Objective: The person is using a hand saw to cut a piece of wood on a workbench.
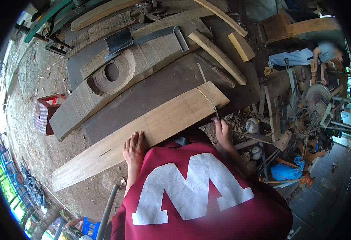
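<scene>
A long, pale wooden plank (163,120) lies slanting in front of me, crossed by faint marked lines. My left hand (134,145) grips its near edge, fingers bent over the top face and thumb hidden. At the plank's right end, a thin saw (208,89) lies across the wood, seen nearly edge-on. My right hand (222,130) is closed around the saw's near end, just off the plank's near edge; its grip is mostly covered by my fingers. Beside the blade, a dark line runs across the plank.
Beyond the plank, a thick board with a round hole (75,108) rests on a dark tabletop (151,90), with an angled metal piece (119,42) on it. A wooden-handled tool (223,77) and wood strips lie near. At right, another person (303,56) is beside a round-bladed machine (318,96).
</scene>
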{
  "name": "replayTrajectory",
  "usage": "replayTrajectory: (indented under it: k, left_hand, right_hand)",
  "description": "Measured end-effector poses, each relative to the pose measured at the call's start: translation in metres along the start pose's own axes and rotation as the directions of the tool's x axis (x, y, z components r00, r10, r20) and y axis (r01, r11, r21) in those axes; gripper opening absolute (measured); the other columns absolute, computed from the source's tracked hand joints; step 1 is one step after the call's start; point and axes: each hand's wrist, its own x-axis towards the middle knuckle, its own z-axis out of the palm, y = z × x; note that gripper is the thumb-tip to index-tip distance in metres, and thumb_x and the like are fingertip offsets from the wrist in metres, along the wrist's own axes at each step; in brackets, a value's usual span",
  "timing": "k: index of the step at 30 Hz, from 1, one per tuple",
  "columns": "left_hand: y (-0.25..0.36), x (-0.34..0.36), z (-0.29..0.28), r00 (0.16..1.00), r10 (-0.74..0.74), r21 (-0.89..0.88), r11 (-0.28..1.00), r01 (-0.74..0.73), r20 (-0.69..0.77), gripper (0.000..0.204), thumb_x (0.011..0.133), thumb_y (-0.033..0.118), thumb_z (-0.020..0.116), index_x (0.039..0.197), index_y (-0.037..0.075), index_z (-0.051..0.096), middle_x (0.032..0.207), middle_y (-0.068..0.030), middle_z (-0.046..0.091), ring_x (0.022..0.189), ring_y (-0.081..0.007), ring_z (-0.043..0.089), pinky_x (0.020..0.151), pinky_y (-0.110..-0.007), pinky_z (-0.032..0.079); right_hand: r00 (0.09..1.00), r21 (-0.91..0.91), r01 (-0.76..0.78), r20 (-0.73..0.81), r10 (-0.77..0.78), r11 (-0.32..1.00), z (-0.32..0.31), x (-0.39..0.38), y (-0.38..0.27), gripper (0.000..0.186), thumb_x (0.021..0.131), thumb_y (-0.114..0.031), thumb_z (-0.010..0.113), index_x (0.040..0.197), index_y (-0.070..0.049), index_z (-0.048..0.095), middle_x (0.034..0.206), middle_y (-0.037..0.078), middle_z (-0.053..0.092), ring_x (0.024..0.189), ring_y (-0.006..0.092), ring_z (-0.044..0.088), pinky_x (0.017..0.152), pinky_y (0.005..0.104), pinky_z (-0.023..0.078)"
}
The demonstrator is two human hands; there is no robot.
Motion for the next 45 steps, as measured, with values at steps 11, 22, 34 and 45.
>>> replayTrajectory:
  k: [11, 22, 34, 45]
  left_hand:
    - [-0.003, 0.007, -0.004, 0.999, 0.035, -0.027, 0.999, -0.034, 0.015, 0.032, 0.068, 0.008, 0.047, 0.099, 0.008, 0.053, 0.097, -0.0089, 0.054, 0.081, -0.0207, 0.054, 0.067, -0.031, 0.043]
    - [0.001, 0.101, -0.058, 0.895, -0.116, -0.101, 0.979, 0.175, 0.430, 0.029, 0.060, 0.006, 0.053, 0.087, 0.013, 0.061, 0.074, -0.0125, 0.059, 0.069, -0.0267, 0.057, 0.063, -0.036, 0.045]
    - [0.088, 0.193, 0.001, 0.994, 0.044, -0.136, 0.990, -0.030, 0.101, 0.014, 0.064, 0.022, 0.056, 0.066, 0.008, 0.058, 0.061, -0.0136, 0.057, 0.059, -0.0285, 0.057, 0.052, -0.037, 0.046]
    - [0.108, 0.171, -0.002, 0.988, -0.024, -0.080, 0.996, 0.037, 0.153, 0.018, 0.067, 0.028, 0.055, 0.069, 0.010, 0.054, 0.063, -0.0123, 0.057, 0.061, -0.0291, 0.057, 0.055, -0.038, 0.045]
  right_hand:
    - [0.992, -0.338, 0.091, 0.112, -0.056, 0.937, -0.013, 0.002, -0.036, 0.017, 0.084, -0.016, 0.038, 0.079, 0.000, 0.043, 0.056, 0.022, 0.049, 0.057, 0.0377, 0.051, 0.046, 0.0438, 0.037]
    - [0.968, -0.265, 0.087, 0.252, -0.018, 0.960, -0.031, 0.065, -0.093, 0.014, 0.083, -0.011, 0.038, 0.076, 0.000, 0.045, 0.064, 0.019, 0.051, 0.066, 0.0355, 0.052, 0.055, 0.0399, 0.038]
    - [0.963, -0.297, 0.271, 0.078, -0.259, 0.916, 0.003, 0.092, -0.086, 0.013, 0.080, -0.013, 0.041, 0.073, -0.002, 0.042, 0.053, 0.020, 0.051, 0.054, 0.0361, 0.052, 0.044, 0.0434, 0.041]
    - [0.940, -0.081, 0.322, -0.088, -0.329, 0.943, 0.009, 0.066, -0.053, 0.013, 0.081, -0.012, 0.044, 0.072, -0.004, 0.041, 0.043, 0.015, 0.044, 0.042, 0.0324, 0.049, 0.035, 0.0396, 0.035]
